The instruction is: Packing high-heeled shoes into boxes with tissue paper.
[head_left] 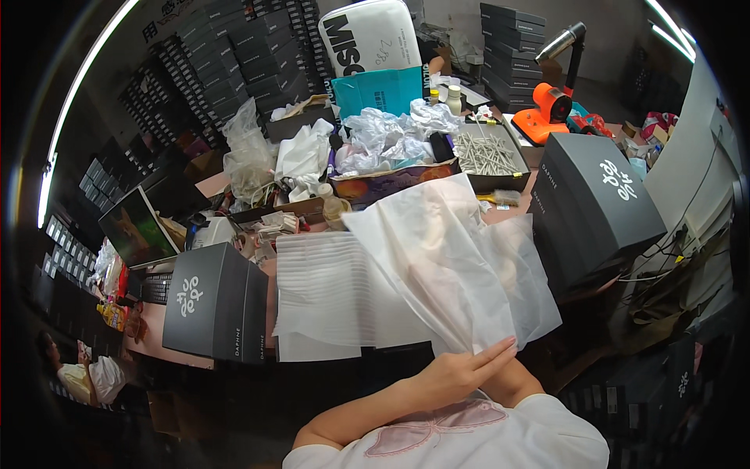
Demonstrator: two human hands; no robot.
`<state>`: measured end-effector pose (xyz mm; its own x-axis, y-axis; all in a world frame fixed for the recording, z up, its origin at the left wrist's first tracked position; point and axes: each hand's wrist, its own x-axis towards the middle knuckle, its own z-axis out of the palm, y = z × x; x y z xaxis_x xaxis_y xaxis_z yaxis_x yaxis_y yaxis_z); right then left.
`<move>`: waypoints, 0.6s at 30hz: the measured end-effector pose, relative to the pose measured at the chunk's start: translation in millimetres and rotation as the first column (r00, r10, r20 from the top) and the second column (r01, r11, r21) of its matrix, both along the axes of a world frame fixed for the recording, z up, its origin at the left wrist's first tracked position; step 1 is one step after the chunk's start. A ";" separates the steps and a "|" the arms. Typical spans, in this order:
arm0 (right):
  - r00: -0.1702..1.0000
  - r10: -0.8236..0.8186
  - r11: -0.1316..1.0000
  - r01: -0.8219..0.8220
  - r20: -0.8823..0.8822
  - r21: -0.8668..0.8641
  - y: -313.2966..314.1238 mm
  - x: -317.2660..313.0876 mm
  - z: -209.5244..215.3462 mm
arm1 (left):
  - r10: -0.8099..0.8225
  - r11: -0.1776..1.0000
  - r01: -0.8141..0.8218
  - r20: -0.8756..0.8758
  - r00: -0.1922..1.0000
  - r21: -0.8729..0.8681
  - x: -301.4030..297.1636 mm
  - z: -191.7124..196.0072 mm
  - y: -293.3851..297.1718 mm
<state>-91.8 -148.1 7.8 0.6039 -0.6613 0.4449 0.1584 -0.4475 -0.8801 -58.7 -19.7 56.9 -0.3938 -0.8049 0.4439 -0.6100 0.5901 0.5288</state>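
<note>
We have our right forearm (513, 381) running up into a white translucent bag (469, 313), which spreads above the near edge of the worktop (148, 332). Our right hand (428, 266) shows only as a dim pinkish shape through the bag, so we cannot tell whether it is spread or pinching. Our left hand (461, 374) reaches across at the bag's lower edge, its visible fingers straight and close together, lying over the right wrist; its thumb is hidden, and we cannot tell whether it pinches the film.

Just left of the bag, partly beneath it, a fanned stack of white sheets (324, 293) lies on the worktop. We have a dark grey box (203, 301) beyond the stack's left side and a larger-looking dark grey box (598, 207) to the right of the bag. Behind the bag stand a purple patterned carton (391, 186) full of crumpled plastic (379, 141), a dark tray (500, 184) of pale sticks (486, 152) and an orange device (539, 121).
</note>
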 end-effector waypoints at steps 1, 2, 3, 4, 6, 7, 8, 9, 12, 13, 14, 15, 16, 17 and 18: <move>0.999 -0.034 0.998 0.033 -0.017 -0.061 2.2 0.0 -2.9 | -0.034 0.999 0.034 -0.037 0.999 0.009 7.4 0.8 1.4; 0.997 -0.071 0.990 0.066 -0.037 -0.124 0.3 -3.0 -6.5 | 0.016 0.998 -0.012 -0.065 0.998 0.062 13.3 3.7 15.7; 0.994 -0.097 0.978 0.085 -0.051 -0.191 0.4 -2.1 -6.7 | 0.223 0.972 -0.233 -0.224 0.949 -0.015 27.3 -0.8 28.4; 0.991 -0.115 0.962 0.094 -0.065 -0.257 -0.6 -4.4 -6.0 | 0.394 0.893 -0.448 -0.390 0.833 -0.054 40.2 -8.7 32.4; 0.991 -0.097 0.923 0.053 -0.096 -0.381 9.0 12.2 -15.3 | 0.511 0.741 -0.544 -0.856 0.076 0.394 67.5 -31.1 20.6; 0.987 -0.111 0.903 0.049 -0.120 -0.427 10.7 15.3 -19.0 | 0.550 0.774 -0.346 -0.834 -0.045 0.530 67.8 -27.2 9.7; 0.983 -0.124 0.878 0.043 -0.139 -0.478 9.3 18.5 -20.5 | 0.583 0.790 -0.126 -0.799 -0.147 0.600 69.9 -21.7 -5.7; 0.978 -0.129 0.852 0.025 -0.164 -0.523 13.2 18.0 -23.1 | 0.629 0.775 0.104 -0.742 -0.231 0.624 71.6 -18.7 -16.1; 0.965 -0.035 0.756 -0.144 -0.260 -0.638 22.1 6.2 -26.1 | 0.581 0.792 0.029 -0.738 -0.343 0.610 88.1 -35.0 -30.3; 0.950 0.043 0.726 -0.242 -0.308 -0.644 18.8 -8.0 -24.6 | 0.552 0.802 -0.025 -0.757 -0.351 0.596 100.2 -35.5 -28.7; 0.929 0.127 0.712 -0.329 -0.348 -0.620 13.1 -26.7 -22.6 | 0.518 0.810 -0.083 -0.774 -0.363 0.581 115.9 -34.5 -21.2; 0.891 0.188 0.833 -0.368 -0.414 -0.413 6.3 -50.7 -20.6 | 0.464 0.827 -0.139 -0.800 -0.379 0.546 126.6 -35.7 -18.3; 0.876 0.250 0.964 -0.264 -0.413 0.024 -2.8 -76.4 -16.5 | 0.401 0.821 -0.308 -0.869 -0.289 0.481 128.1 -38.1 -19.6; 0.923 0.204 0.896 -0.042 -0.326 0.443 -12.0 -103.9 -11.7 | 0.435 0.782 -0.402 -0.879 -0.194 0.476 120.9 -38.0 -25.4; 0.986 -0.049 0.951 0.095 -0.160 0.294 -14.6 -104.6 1.5 | 0.499 0.721 -0.499 -0.860 -0.105 0.480 106.4 -38.3 -25.1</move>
<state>-196.3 -162.8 9.3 0.5935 -0.7945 0.1286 -0.0074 -0.1652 -0.9862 47.7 -44.8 18.5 0.8250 -0.5644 0.0291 0.2246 0.3747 0.8995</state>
